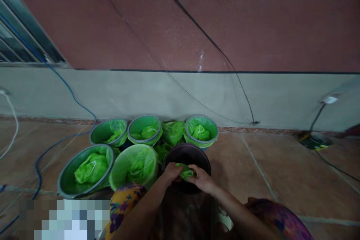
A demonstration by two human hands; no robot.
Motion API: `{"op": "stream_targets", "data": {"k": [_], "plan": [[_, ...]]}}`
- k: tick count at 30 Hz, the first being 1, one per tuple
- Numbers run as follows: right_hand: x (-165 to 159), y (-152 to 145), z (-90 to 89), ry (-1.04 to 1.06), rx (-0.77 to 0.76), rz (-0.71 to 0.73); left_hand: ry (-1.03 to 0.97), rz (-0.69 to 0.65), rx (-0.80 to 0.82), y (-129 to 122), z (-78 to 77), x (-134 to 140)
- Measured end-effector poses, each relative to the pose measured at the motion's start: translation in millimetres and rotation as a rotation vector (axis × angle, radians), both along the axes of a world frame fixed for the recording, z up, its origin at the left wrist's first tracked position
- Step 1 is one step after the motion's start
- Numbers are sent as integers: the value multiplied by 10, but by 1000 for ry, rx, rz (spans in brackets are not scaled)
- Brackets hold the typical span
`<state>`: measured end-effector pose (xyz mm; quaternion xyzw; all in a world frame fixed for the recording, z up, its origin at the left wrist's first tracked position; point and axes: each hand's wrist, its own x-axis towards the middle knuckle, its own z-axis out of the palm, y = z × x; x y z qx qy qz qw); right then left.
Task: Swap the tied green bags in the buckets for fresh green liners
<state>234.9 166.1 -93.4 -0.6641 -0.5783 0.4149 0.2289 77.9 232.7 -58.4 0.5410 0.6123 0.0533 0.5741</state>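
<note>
A wall (197, 26) fills the upper half of the frame, and a tiled floor (242, 172) runs below it. At lower left and centre stand the buckets, and five of them hold green plastic: the front-left one (64, 178), the pale one (119, 165) beside it, and, near the wall, the back-left one (99, 132), the back-middle one (137, 122) and the back-right one (209, 123). Plastic hangs outside several rims (it covers the pale one's rim), so that part looks done for these five, though a bundle lies loose inside each and seems not spread out.

The dark bucket (194, 152), at lower centre, shows no plastic on its rim, so by the look of it this one is still to do. More green plastic (173, 132) lies behind it; whether that covers another bucket, I cannot tell.

Over the dark bucket's mouth, the left hand (172, 172) and right hand (203, 180) come close together, fingers closed on the small bag (185, 172), one at each side. The bag is bunched up between them, not yet opened out.
</note>
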Motion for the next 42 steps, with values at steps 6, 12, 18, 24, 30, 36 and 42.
{"op": "stream_targets", "data": {"k": [6, 12, 18, 24, 30, 36, 42], "plan": [[-48, 70, -235, 133, -6, -265, -313, 163, -204, -13, -140, 64], [-71, 23, -152, 372, -220, -550, 76, -68, 188, 62, -271, 4], [229, -246, 71, -225, -190, -192, 177, -94, 486, 178, -321, -145], [238, -230, 392, -403, -144, -60, -83, -240, 723, 113, -348, -98], [-65, 82, 308, -134, -47, -134, -207, -113, 615, 78, -338, -21], [-175, 106, 76, 753, -203, -705, -254, 199, 356, 57, -399, 15], [-212, 103, -3, 959, -148, -815, -172, -243, 395, -100, -409, 62]]}}
